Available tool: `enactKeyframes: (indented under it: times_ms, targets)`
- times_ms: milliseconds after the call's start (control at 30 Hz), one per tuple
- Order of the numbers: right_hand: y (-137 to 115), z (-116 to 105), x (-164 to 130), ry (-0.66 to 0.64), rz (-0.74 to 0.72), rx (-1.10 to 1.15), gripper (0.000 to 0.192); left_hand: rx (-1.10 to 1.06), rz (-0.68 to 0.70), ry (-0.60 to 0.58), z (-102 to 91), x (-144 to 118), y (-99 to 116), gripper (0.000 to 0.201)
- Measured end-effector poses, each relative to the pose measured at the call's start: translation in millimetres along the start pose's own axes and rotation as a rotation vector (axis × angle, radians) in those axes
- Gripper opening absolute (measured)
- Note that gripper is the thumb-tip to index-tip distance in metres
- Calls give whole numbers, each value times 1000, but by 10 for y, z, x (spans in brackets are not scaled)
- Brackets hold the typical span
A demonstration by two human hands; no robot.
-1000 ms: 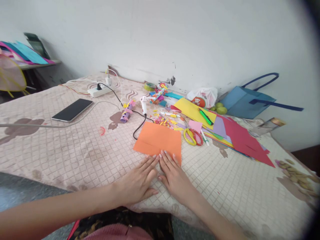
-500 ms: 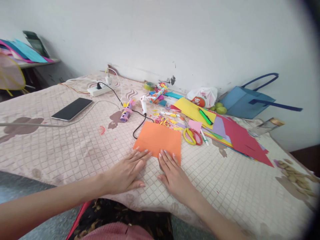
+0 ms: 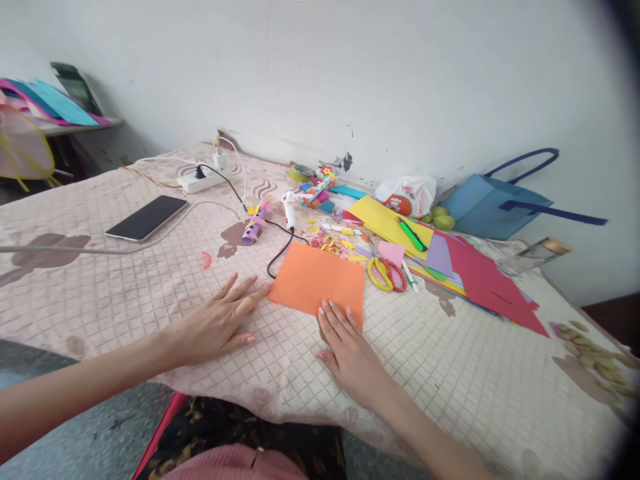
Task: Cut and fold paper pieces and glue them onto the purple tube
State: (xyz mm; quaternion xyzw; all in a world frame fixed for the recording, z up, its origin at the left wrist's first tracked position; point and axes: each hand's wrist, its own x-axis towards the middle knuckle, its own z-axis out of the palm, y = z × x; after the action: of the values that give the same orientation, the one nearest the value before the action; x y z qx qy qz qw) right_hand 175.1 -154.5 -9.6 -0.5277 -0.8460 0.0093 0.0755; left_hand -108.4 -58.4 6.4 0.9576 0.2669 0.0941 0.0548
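An orange sheet of paper [image 3: 316, 277] lies flat on the patterned tablecloth in front of me. My right hand [image 3: 347, 343] rests with its fingers stretched out over the sheet's near right edge. To the left of the sheet, my left hand [image 3: 220, 323] is spread flat above the cloth, its index fingertip at the sheet's left corner. Neither hand grips anything. Just right of the sheet lie scissors with yellow and red handles [image 3: 381, 275]. Behind it sits a white glue gun [image 3: 289, 210] with a black cord, beside a decorated purple paper roll [image 3: 255, 225].
Paper scraps [image 3: 334, 245] are scattered behind the sheet. A stack of coloured paper with a red sheet [image 3: 493, 283] and a green cutter [image 3: 413, 235] lies to the right. A blue bag [image 3: 500, 203] stands behind. A phone [image 3: 147, 219] and a power strip [image 3: 203, 180] are on the left.
My left hand has slid left off the orange paper's near edge, with its fingers spreading. The right hand has stayed in place on the sheet.
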Motion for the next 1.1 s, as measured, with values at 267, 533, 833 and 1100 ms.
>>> enactKeyframes:
  times_ms: [267, 533, 833, 1100]
  targets:
    - [-16, -7, -2, -16, 29, 33, 58, 4, -112, 105, 3, 37, 120, 65]
    - [-17, -38, 17, -36, 0, 29, 62, -155, 227, -80, 114, 551, 456, 72]
    - [214, 4, -461, 42, 166, 21, 62, -66, 32, -84, 82, 225, 132, 71]
    - [491, -147, -404, 282, 532, 469, 31, -276, -267, 92, 32, 178, -4, 49]
